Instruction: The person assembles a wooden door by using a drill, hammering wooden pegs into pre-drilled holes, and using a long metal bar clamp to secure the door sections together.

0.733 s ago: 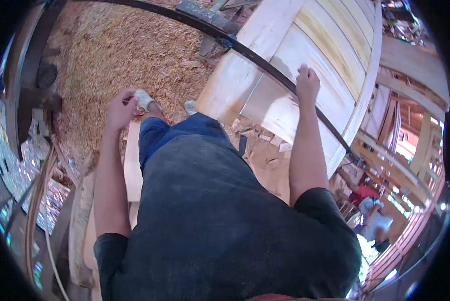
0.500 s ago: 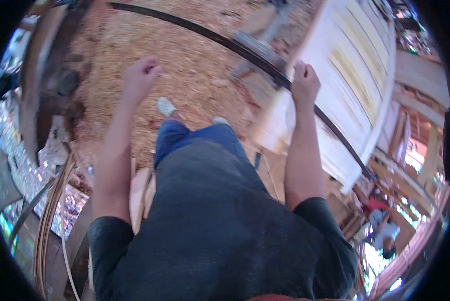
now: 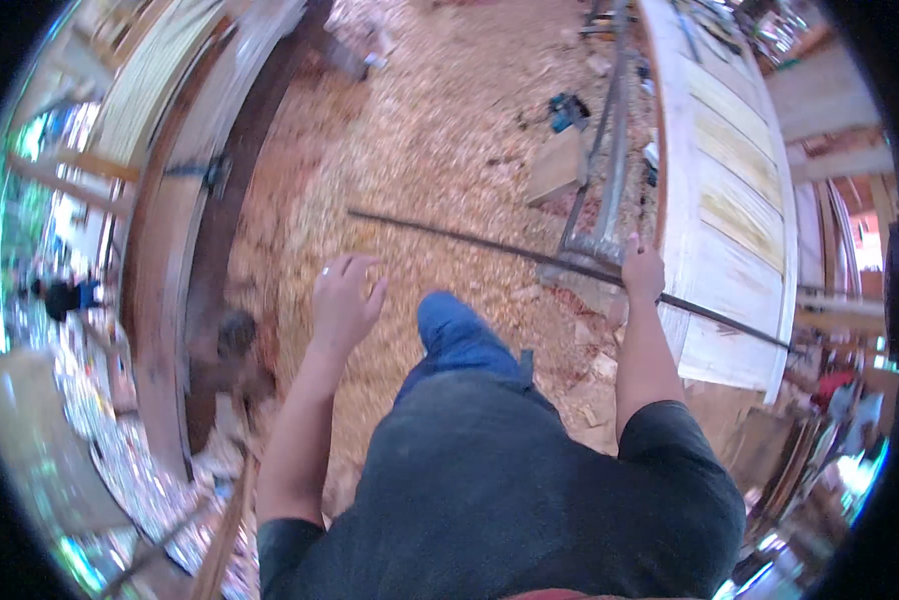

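My right hand (image 3: 642,270) is closed around a long thin dark metal rod (image 3: 489,243) that runs from the middle of the floor across to the right, past a pale wooden panel (image 3: 729,200). My left hand (image 3: 344,300) hangs free in front of me with fingers spread and a ring on one finger, holding nothing. It is above the sawdust-covered floor (image 3: 439,140). My jeans-clad leg (image 3: 454,335) steps forward between the hands.
A metal frame (image 3: 609,160) stands beside the panel, with a blue tool (image 3: 567,108) and a wood block (image 3: 557,165) on the floor near it. Dark wooden beams (image 3: 184,270) line the left. A person (image 3: 64,295) stands far left.
The view has swung left and forward. My left hand has opened and lifted away from my leg. My right hand stays shut on the rod, which now lies further right.
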Available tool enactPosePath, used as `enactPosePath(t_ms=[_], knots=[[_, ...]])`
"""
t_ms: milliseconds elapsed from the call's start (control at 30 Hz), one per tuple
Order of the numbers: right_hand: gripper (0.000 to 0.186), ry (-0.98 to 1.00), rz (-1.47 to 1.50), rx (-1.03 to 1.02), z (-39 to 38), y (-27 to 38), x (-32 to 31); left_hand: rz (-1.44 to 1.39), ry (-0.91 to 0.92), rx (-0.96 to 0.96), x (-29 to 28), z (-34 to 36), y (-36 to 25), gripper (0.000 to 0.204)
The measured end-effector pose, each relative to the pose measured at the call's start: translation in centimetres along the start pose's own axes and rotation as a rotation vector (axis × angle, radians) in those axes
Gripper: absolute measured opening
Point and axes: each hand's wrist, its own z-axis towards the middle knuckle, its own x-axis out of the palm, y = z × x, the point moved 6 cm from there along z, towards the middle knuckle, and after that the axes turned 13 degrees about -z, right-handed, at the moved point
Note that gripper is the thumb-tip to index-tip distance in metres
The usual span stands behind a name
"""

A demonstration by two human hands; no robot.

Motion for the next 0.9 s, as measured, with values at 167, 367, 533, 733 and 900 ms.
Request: enactPosePath(t_ms=[167,367,533,733,900], knots=[[0.051,0.02,0.038,0.103,-1.6,0.5,-1.8,0.21,0.259,0.175,0.1,7.9,0.8,0.049],[0.041,-0.129,0.048,0.167,-0.1,0.4,-1.2,0.193,0.837,0.169,5.4,14.2,6.8,0.044],[0.038,-0.092,0.303,-0.04,-4.0,14.0,1.2,-0.001,1.024,0.256,6.4,18.4,9.7,0.033],[0.035,0.206,0.152,-0.249,-10.6,30.1,1.5,-0.327,1.396,0.06,7.3,23.3,13.8,0.033],[0.019,-0.079,-0.041,0.232,-10.0,27.8,2.8,0.089,1.406,0.068,8.2,32.9,27.5,0.048]])
